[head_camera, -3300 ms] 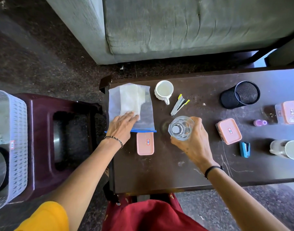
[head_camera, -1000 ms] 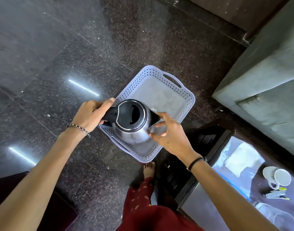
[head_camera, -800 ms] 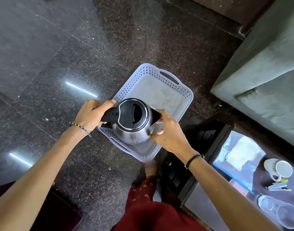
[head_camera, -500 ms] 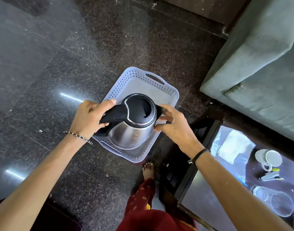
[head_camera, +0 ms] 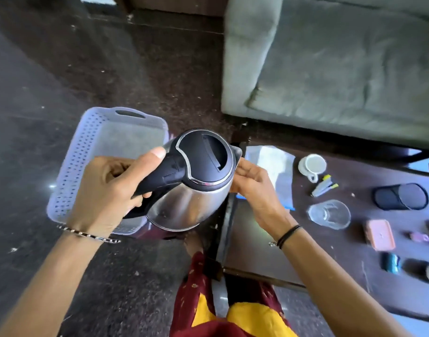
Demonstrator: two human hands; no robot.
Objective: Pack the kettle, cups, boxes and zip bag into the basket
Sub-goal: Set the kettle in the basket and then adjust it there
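Note:
A steel kettle (head_camera: 191, 203) with a black lid is up in the air, between the basket and the table. My left hand (head_camera: 108, 190) grips its black handle. My right hand (head_camera: 252, 186) holds the spout side with curled fingers. The pale perforated basket (head_camera: 72, 164) sits low at the left, with nothing showing inside. On the dark table (head_camera: 257, 251) lie a zip bag (head_camera: 276, 171), a white cup (head_camera: 313, 164), a clear glass (head_camera: 330, 214) and a pink box (head_camera: 380, 234).
A grey sofa (head_camera: 342, 69) stands behind the table. Also on the table are a stapler (head_camera: 324, 187), a black mesh holder (head_camera: 400, 197) on its side, a small pink item (head_camera: 419, 237) and a blue item (head_camera: 391, 262). Dark stone floor lies to the left.
The kettle has come up out of the basket and moved right toward the table, both hands still on it. The view swung right, bringing the table and sofa in.

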